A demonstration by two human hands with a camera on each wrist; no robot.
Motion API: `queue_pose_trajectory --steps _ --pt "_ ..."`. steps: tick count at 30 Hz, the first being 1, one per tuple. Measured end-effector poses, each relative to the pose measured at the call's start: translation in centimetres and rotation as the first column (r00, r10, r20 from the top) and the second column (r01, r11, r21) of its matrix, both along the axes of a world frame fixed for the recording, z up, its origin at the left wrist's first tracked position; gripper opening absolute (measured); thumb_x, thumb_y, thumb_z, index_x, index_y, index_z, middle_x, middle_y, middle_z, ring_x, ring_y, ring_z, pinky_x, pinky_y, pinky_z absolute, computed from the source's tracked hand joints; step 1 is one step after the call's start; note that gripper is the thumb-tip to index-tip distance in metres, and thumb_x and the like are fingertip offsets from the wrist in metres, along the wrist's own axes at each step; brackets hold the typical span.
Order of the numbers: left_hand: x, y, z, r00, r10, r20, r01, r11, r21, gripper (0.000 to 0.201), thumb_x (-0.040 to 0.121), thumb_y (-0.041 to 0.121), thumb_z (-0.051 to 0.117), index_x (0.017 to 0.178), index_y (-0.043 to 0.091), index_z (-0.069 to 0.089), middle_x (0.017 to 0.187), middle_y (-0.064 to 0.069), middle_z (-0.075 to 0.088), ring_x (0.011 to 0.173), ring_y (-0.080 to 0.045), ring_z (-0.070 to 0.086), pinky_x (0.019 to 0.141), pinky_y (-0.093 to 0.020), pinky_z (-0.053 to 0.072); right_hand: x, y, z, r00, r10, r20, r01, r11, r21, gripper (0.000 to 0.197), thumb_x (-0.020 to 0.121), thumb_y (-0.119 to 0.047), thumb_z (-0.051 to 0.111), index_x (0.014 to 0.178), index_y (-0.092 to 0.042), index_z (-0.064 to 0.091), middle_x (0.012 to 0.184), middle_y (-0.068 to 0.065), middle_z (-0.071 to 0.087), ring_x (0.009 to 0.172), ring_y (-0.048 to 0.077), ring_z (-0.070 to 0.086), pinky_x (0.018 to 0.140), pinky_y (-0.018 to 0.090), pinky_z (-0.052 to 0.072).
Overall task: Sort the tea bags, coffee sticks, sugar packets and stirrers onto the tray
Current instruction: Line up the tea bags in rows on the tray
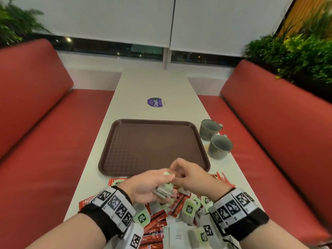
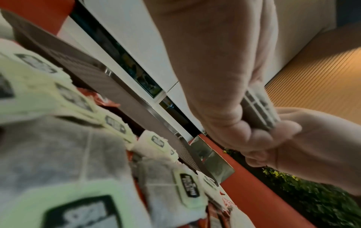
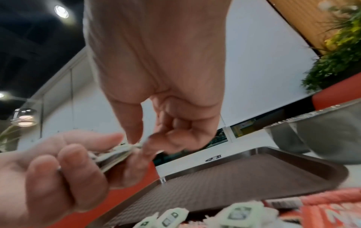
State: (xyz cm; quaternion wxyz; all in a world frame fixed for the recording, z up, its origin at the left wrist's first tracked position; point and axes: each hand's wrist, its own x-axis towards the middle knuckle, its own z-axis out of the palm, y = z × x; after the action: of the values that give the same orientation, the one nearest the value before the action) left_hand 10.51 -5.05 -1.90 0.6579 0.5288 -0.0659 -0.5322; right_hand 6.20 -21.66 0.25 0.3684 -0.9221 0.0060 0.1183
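A thin stack of pale green paper tea bags (image 1: 163,190) is clamped in the curled left hand (image 1: 143,186) and pinched at its top by the right hand (image 1: 190,177) above the white bench (image 1: 152,83), short of the bare brown plastic tray (image 1: 152,146); loosely pinched bags could likely slide out and drop back among the unsorted packets.

The head camera looks forward and down from above the counter (image 1: 154,87), taking in the whole brown tray (image 1: 154,121). Each wrist camera sits low and very close, looking up past its own hand. All three views share the tray (image 3: 254,174) and the stack of tea bags (image 1: 162,190).
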Motion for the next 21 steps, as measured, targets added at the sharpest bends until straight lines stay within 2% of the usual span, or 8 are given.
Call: queue_pose_trajectory --steps 2,4,8,10,14,16,18,21 --pt "0.2 0.5 -0.7 0.991 0.136 0.001 -0.136 0.991 0.005 0.027 0.096 0.005 0.049 0.123 0.005 0.054 0.093 -0.014 0.066 0.072 -0.020 0.063 0.059 -0.028 0.052 0.6 -1.5 -1.1 0.988 -0.137 0.064 0.146 0.976 -0.159 0.013 0.089 -0.032 0.059 0.097 -0.027 0.052 0.081 -0.009 0.058 0.071 0.006 0.053 0.062 0.022 0.042" --pt "0.3 1.0 -1.3 0.978 0.206 -0.015 -0.206 0.979 0.008 0.029 0.094 -0.003 0.048 0.122 0.001 0.054 0.092 -0.018 0.066 0.072 -0.023 0.063 0.061 -0.032 0.053 0.9 -2.7 -2.3 0.977 -0.208 0.036 0.207 0.914 -0.349 0.010 0.089 -0.033 0.056 0.095 -0.024 0.055 0.091 -0.006 0.060 0.082 0.011 0.056 0.069 0.027 0.046" --pt "0.3 1.2 -1.8 0.965 0.260 -0.015 -0.259 0.965 0.051 0.034 0.091 -0.008 0.043 0.121 0.003 0.054 0.098 -0.022 0.063 0.080 -0.028 0.064 0.064 -0.035 0.054 0.9 -3.0 -4.4 0.983 -0.147 -0.111 0.064 0.835 -0.546 0.027 0.083 -0.046 0.057 0.089 -0.020 0.055 0.087 -0.002 0.058 0.082 0.017 0.059 0.061 0.027 0.041" --pt "0.1 1.0 -1.8 0.958 0.287 -0.018 -0.285 0.956 0.067 0.038 0.088 -0.011 0.041 0.121 0.005 0.054 0.098 -0.022 0.063 0.080 -0.030 0.064 0.068 -0.038 0.054 1.0 -3.0 -5.1 0.983 -0.146 -0.115 0.053 0.813 -0.581 0.033 0.082 -0.051 0.057 0.093 -0.020 0.054 0.094 -0.001 0.057 0.089 0.019 0.060 0.067 0.028 0.044" --pt "-0.4 0.6 -1.9 0.951 0.307 -0.045 -0.304 0.950 0.072 0.044 0.084 -0.015 0.038 0.121 0.003 0.052 0.094 -0.021 0.059 0.071 -0.026 0.061 0.064 -0.036 0.052 1.2 -3.2 -5.3 0.978 -0.164 -0.129 0.072 0.845 -0.529 0.039 0.078 -0.047 0.063 0.104 -0.022 0.048 0.108 -0.001 0.055 0.097 0.022 0.060 0.080 0.035 0.051" --pt "-0.6 0.4 -2.1 0.944 0.329 -0.034 -0.325 0.941 0.097 0.044 0.083 -0.015 0.039 0.120 0.004 0.053 0.094 -0.019 0.058 0.066 -0.022 0.059 0.059 -0.033 0.050 1.2 -3.5 -5.0 0.974 -0.164 -0.157 0.075 0.886 -0.457 0.037 0.074 -0.040 0.070 0.096 -0.023 0.045 0.098 -0.003 0.058 0.087 0.018 0.061 0.074 0.034 0.053" --pt "-0.7 0.3 -2.1 0.936 0.351 -0.023 -0.346 0.931 0.116 0.040 0.085 -0.012 0.045 0.120 0.007 0.054 0.096 -0.019 0.059 0.064 -0.020 0.057 0.056 -0.030 0.048 1.3 -3.8 -5.0 0.971 -0.167 -0.169 0.095 0.924 -0.371 0.036 0.071 -0.029 0.075 0.089 -0.023 0.044 0.085 -0.004 0.059 0.074 0.013 0.059 0.060 0.027 0.049" --pt "-0.8 0.3 -1.9 0.929 0.370 -0.024 -0.364 0.922 0.131 0.035 0.090 -0.005 0.048 0.121 0.011 0.053 0.100 -0.021 0.062 0.071 -0.023 0.059 0.059 -0.032 0.050 1.6 -4.2 -5.1 0.964 -0.205 -0.170 0.180 0.972 -0.150 0.031 0.071 -0.008 0.071 0.086 -0.018 0.046 0.075 0.001 0.057 0.055 0.016 0.055 0.050 0.032 0.048"
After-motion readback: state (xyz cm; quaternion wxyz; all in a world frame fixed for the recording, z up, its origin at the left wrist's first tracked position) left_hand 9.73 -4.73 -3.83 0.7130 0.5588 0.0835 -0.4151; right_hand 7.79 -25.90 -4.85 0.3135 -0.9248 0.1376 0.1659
